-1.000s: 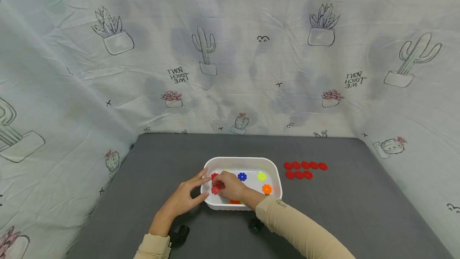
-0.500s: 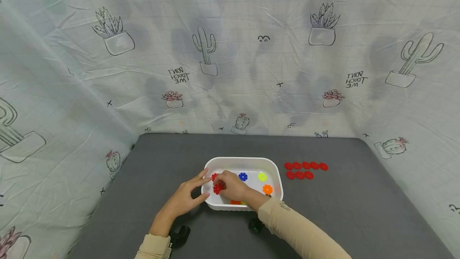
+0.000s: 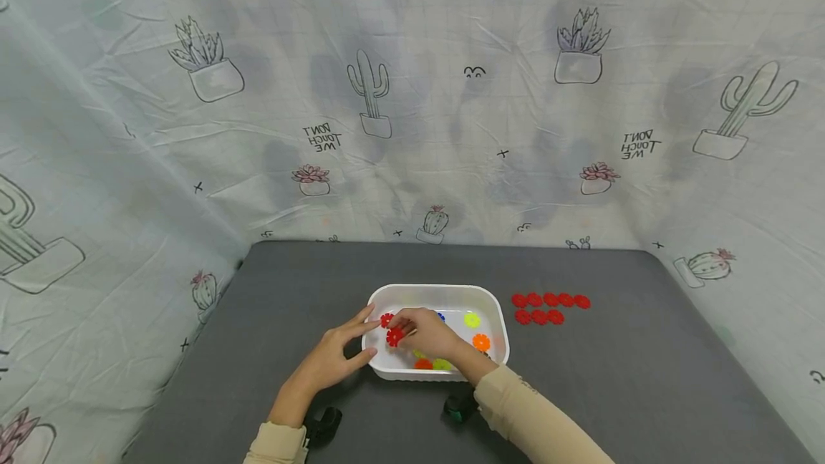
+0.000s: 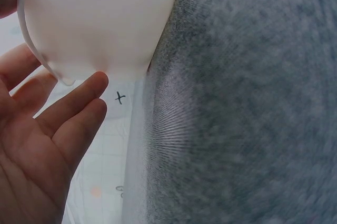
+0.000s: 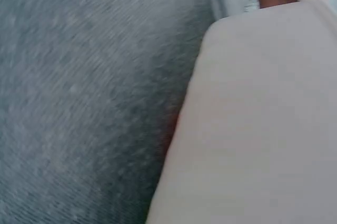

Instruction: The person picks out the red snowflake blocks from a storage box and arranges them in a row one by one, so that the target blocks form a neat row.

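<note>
A white plastic tray (image 3: 500,331) sits on the grey table with several flower-shaped plastic discs inside. In the head view my right hand (image 3: 428,331) reaches into it and pinches a red flower-shaped disc (image 3: 394,337) between thumb and fingers. Another red disc (image 3: 387,320) lies just behind, near the tray's left end. My left hand (image 3: 335,356) rests at that left end, fingers spread and fairly straight. From the left wrist, fingertips (image 4: 97,79) touch the tray's outer wall while other fingers reach the rim. Only the tray's side and part of a hand show in the right wrist view.
Yellow (image 3: 473,319) and orange (image 3: 481,342) discs lie at the tray's right side; a blue disc (image 3: 441,316) is mostly covered by the right hand. Two rows of red discs (image 3: 550,299) lie on the table to the tray's right. A patterned cloth (image 3: 412,92) hangs behind.
My right hand has shifted slightly right with the red disc, covering most of the blue disc and uncovering yellow and orange discs near the front wall. My left hand stays put.
</note>
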`<move>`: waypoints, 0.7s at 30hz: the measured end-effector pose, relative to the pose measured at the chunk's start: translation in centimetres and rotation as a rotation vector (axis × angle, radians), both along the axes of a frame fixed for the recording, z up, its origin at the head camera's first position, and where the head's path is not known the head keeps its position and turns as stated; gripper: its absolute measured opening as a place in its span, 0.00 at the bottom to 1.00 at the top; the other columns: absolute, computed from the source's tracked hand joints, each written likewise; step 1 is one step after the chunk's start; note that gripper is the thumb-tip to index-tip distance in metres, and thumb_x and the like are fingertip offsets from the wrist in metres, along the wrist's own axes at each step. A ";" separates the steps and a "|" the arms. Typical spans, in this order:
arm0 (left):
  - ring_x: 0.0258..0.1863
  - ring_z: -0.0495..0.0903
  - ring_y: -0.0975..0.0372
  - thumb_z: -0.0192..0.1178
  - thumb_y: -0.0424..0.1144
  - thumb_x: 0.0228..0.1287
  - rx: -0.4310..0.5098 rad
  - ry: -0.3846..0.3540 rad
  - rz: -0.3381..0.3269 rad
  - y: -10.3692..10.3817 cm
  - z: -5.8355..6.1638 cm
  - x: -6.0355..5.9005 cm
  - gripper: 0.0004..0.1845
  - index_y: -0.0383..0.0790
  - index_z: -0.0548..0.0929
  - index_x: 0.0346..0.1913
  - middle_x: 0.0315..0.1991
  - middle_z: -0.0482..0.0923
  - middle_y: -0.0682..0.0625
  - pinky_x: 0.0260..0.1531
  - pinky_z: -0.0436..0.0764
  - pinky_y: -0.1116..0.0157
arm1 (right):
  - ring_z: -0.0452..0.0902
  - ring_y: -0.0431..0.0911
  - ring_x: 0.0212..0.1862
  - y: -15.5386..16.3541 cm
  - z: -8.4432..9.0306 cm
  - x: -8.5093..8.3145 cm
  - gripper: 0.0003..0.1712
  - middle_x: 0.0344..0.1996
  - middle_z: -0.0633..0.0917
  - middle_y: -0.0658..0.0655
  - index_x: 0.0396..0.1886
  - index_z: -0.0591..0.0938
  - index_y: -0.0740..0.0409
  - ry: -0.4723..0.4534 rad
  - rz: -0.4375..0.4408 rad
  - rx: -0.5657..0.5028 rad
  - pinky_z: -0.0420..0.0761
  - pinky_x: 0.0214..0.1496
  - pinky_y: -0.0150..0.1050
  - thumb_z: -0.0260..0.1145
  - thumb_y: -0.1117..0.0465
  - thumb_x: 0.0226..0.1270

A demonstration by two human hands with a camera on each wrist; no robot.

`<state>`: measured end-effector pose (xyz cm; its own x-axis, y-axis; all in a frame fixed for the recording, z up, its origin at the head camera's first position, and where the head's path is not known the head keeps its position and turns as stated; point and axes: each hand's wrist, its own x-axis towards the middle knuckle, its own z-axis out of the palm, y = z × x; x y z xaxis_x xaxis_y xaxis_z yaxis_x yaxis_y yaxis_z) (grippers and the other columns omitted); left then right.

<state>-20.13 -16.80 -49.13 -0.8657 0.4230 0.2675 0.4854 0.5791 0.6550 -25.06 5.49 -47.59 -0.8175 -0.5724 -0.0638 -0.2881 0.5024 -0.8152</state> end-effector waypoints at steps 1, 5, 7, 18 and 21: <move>0.67 0.65 0.53 0.63 0.42 0.60 -0.003 -0.001 0.000 0.0 0.0 0.0 0.26 0.41 0.76 0.62 0.72 0.60 0.48 0.58 0.70 0.44 | 0.79 0.42 0.40 0.2 0.1 0.0 0.14 0.38 0.84 0.49 0.45 0.83 0.55 0.001 0.003 -0.018 0.81 0.48 0.34 0.68 0.67 0.57; 0.68 0.65 0.53 0.63 0.44 0.61 -0.008 -0.006 -0.005 0.0 -0.1 0.0 0.26 0.42 0.76 0.62 0.72 0.60 0.48 0.59 0.70 0.45 | 0.79 0.42 0.40 1.1 0.5 0.2 0.15 0.39 0.85 0.52 0.47 0.82 0.59 -0.017 0.004 -0.100 0.81 0.47 0.34 0.67 0.68 0.58; 0.68 0.65 0.53 0.63 0.44 0.61 -0.007 -0.007 -0.005 0.0 -0.1 0.0 0.27 0.41 0.76 0.62 0.72 0.60 0.48 0.59 0.70 0.45 | 0.79 0.44 0.41 1.7 0.8 0.3 0.16 0.41 0.85 0.54 0.48 0.82 0.62 -0.033 -0.007 -0.137 0.81 0.47 0.35 0.67 0.69 0.58; 0.68 0.64 0.53 0.63 0.44 0.60 0.002 -0.016 0.007 -0.2 -0.1 -0.2 0.27 0.41 0.76 0.62 0.72 0.59 0.51 0.60 0.69 0.45 | 0.78 0.49 0.47 6.8 2.2 0.9 0.21 0.49 0.83 0.62 0.56 0.77 0.67 -0.074 -0.108 -0.280 0.82 0.44 0.32 0.64 0.68 0.62; 0.68 0.64 0.53 0.63 0.44 0.61 -0.001 -0.011 0.005 -0.2 -0.2 -0.2 0.27 0.41 0.75 0.63 0.72 0.59 0.50 0.60 0.69 0.45 | 0.78 0.52 0.49 8.3 2.4 1.1 0.22 0.51 0.81 0.65 0.57 0.76 0.69 -0.071 -0.124 -0.330 0.81 0.44 0.31 0.63 0.67 0.63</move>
<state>-20.37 -17.04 -49.29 -0.8708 0.4191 0.2572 0.4751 0.5823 0.6597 -23.98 13.79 -45.14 -0.8822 -0.4684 0.0488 -0.1784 0.2365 -0.9551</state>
